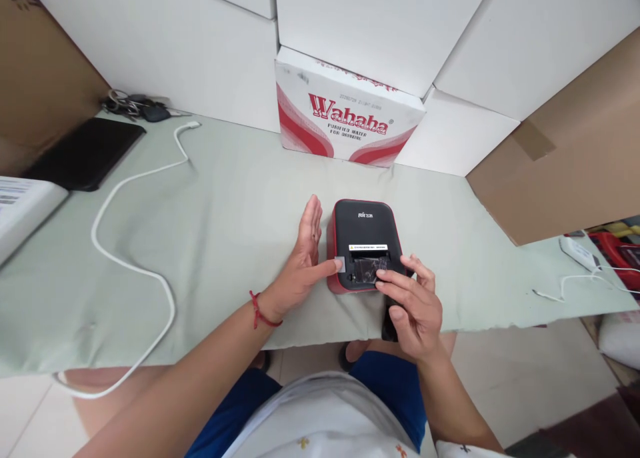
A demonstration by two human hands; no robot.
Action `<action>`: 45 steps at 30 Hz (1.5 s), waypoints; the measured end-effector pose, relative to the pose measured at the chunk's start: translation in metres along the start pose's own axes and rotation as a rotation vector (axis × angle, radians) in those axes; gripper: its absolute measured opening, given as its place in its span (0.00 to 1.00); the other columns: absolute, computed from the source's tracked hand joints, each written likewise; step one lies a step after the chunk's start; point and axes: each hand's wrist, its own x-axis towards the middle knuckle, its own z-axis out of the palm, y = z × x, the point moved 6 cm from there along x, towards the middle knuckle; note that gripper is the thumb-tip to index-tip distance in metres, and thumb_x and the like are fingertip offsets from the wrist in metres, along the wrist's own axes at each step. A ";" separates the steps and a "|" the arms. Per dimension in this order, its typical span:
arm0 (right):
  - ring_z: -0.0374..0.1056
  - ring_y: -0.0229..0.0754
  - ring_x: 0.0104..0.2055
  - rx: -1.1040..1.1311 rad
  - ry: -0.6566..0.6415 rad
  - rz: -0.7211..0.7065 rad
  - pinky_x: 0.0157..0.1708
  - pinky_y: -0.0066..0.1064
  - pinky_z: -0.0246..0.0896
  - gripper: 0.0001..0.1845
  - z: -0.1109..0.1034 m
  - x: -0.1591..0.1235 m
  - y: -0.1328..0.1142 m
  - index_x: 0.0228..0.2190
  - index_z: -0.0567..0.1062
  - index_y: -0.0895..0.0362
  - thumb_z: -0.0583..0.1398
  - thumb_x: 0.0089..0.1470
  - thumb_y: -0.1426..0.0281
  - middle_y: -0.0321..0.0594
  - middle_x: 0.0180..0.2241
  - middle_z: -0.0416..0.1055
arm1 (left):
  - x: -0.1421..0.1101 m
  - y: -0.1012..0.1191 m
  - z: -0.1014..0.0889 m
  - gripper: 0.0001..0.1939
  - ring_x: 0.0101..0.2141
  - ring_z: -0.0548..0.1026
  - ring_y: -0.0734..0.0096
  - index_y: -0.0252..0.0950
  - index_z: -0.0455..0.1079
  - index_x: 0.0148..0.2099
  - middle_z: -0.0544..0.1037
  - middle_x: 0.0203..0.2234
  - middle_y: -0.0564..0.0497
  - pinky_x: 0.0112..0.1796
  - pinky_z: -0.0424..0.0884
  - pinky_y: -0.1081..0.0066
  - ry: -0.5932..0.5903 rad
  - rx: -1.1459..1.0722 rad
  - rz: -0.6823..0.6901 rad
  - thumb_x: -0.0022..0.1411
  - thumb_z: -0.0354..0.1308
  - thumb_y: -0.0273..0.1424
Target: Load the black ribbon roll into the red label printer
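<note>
A small black and red device (367, 228), which looks like a label printer, lies flat on the covered table. It has a white warning strip below its logo and a slot. My left hand (303, 265), with a red string bracelet, stands at its left side with fingers stretched up. Its thumb rests on a grey square (341, 265) at the device's left edge. My right hand (413, 305) has its fingertips on a glossy dark piece (367, 271) in the slot area, thumb apart. Below that hand, a black object (389, 325) lies at the table edge, partly hidden.
A Wahaha water carton (350, 115) stands behind, against white boxes (385, 25). Leftward are a white cable (95, 228), keys (140, 106), a dark flat panel (90, 153) and a white object (27, 208). A brown box (565, 138) and a thin cable (563, 288) are at right.
</note>
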 end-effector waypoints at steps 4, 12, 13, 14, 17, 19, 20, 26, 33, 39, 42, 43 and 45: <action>0.72 0.58 0.67 -0.052 0.002 0.009 0.68 0.65 0.64 0.20 0.002 -0.005 -0.001 0.56 0.83 0.44 0.56 0.72 0.65 0.41 0.53 0.87 | -0.002 -0.002 0.004 0.59 0.82 0.29 0.48 0.64 0.24 0.82 0.29 0.85 0.50 0.76 0.36 0.32 0.035 -0.002 -0.019 0.70 0.66 0.52; 0.79 0.55 0.61 -0.116 -0.005 0.033 0.68 0.62 0.68 0.17 0.000 0.004 -0.007 0.48 0.86 0.45 0.56 0.72 0.65 0.40 0.49 0.88 | -0.006 -0.006 0.009 0.52 0.82 0.29 0.52 0.60 0.28 0.83 0.31 0.85 0.53 0.78 0.39 0.38 0.041 0.046 0.002 0.74 0.60 0.51; 0.81 0.54 0.58 -0.093 -0.020 0.042 0.67 0.60 0.70 0.18 -0.002 0.009 -0.008 0.46 0.87 0.46 0.56 0.73 0.64 0.41 0.47 0.88 | -0.006 -0.009 0.009 0.51 0.83 0.30 0.51 0.60 0.28 0.83 0.31 0.85 0.52 0.78 0.41 0.38 0.042 0.051 0.002 0.74 0.60 0.51; 0.82 0.53 0.55 -0.054 -0.040 0.055 0.65 0.58 0.72 0.19 -0.004 0.016 -0.008 0.43 0.87 0.47 0.54 0.74 0.63 0.41 0.46 0.88 | -0.006 -0.012 0.008 0.52 0.83 0.32 0.50 0.59 0.29 0.83 0.32 0.85 0.51 0.78 0.42 0.38 0.044 0.051 0.002 0.74 0.61 0.51; 0.84 0.48 0.43 0.038 -0.110 0.140 0.52 0.46 0.78 0.25 -0.010 0.046 -0.002 0.35 0.85 0.50 0.52 0.76 0.62 0.42 0.38 0.88 | -0.003 -0.018 0.006 0.52 0.83 0.38 0.47 0.56 0.33 0.83 0.36 0.85 0.47 0.78 0.48 0.39 0.055 0.019 0.005 0.71 0.63 0.49; 0.82 0.47 0.39 -0.051 -0.204 0.230 0.45 0.41 0.77 0.24 -0.009 0.073 0.006 0.33 0.84 0.51 0.54 0.76 0.61 0.42 0.35 0.86 | -0.002 -0.019 0.005 0.51 0.82 0.42 0.48 0.53 0.39 0.83 0.42 0.84 0.45 0.78 0.50 0.41 0.073 -0.013 -0.002 0.69 0.65 0.46; 0.82 0.47 0.40 -0.142 -0.288 0.271 0.44 0.40 0.75 0.21 -0.004 0.087 0.012 0.35 0.85 0.51 0.55 0.75 0.61 0.42 0.37 0.86 | -0.002 -0.019 0.005 0.50 0.82 0.44 0.48 0.52 0.41 0.82 0.45 0.84 0.44 0.78 0.49 0.41 0.080 -0.023 -0.013 0.69 0.66 0.45; 0.80 0.59 0.55 -0.603 -0.871 0.304 0.48 0.43 0.73 0.17 0.050 0.140 0.033 0.54 0.84 0.51 0.63 0.67 0.69 0.49 0.54 0.85 | -0.005 -0.020 0.009 0.45 0.82 0.48 0.51 0.47 0.47 0.81 0.49 0.82 0.42 0.79 0.48 0.44 0.089 -0.018 -0.047 0.70 0.64 0.41; 0.81 0.59 0.51 -0.667 -0.919 0.346 0.47 0.41 0.73 0.14 0.070 0.142 0.033 0.47 0.85 0.58 0.68 0.58 0.74 0.57 0.52 0.85 | 0.008 0.000 -0.004 0.38 0.78 0.58 0.46 0.44 0.64 0.71 0.65 0.76 0.42 0.76 0.56 0.42 0.066 -0.055 -0.222 0.60 0.67 0.34; 0.80 0.50 0.49 -0.287 -0.648 0.429 0.47 0.37 0.73 0.19 -0.010 0.127 0.015 0.54 0.81 0.54 0.65 0.66 0.61 0.45 0.53 0.84 | 0.028 0.012 -0.047 0.12 0.60 0.78 0.51 0.39 0.75 0.45 0.83 0.52 0.44 0.65 0.69 0.49 0.333 -0.115 -0.463 0.57 0.66 0.33; 0.79 0.48 0.45 -0.128 -0.452 0.533 0.43 0.36 0.73 0.22 -0.065 0.110 0.029 0.52 0.83 0.52 0.65 0.64 0.53 0.43 0.52 0.84 | 0.035 0.006 -0.053 0.06 0.50 0.82 0.58 0.37 0.75 0.38 0.84 0.43 0.46 0.59 0.73 0.56 0.380 -0.218 -0.480 0.58 0.67 0.31; 0.79 0.47 0.43 -0.165 -0.437 0.586 0.42 0.36 0.72 0.22 -0.078 0.102 0.040 0.52 0.83 0.52 0.65 0.64 0.53 0.42 0.51 0.85 | 0.036 0.002 -0.053 0.05 0.46 0.83 0.60 0.37 0.75 0.37 0.84 0.41 0.46 0.56 0.75 0.58 0.383 -0.280 -0.498 0.58 0.67 0.30; 0.77 0.45 0.39 -0.303 -0.483 0.711 0.40 0.36 0.70 0.19 -0.093 0.080 0.068 0.48 0.84 0.52 0.64 0.63 0.55 0.42 0.46 0.86 | 0.036 -0.006 -0.053 0.02 0.41 0.83 0.63 0.35 0.76 0.35 0.84 0.36 0.45 0.53 0.77 0.60 0.397 -0.383 -0.525 0.59 0.65 0.27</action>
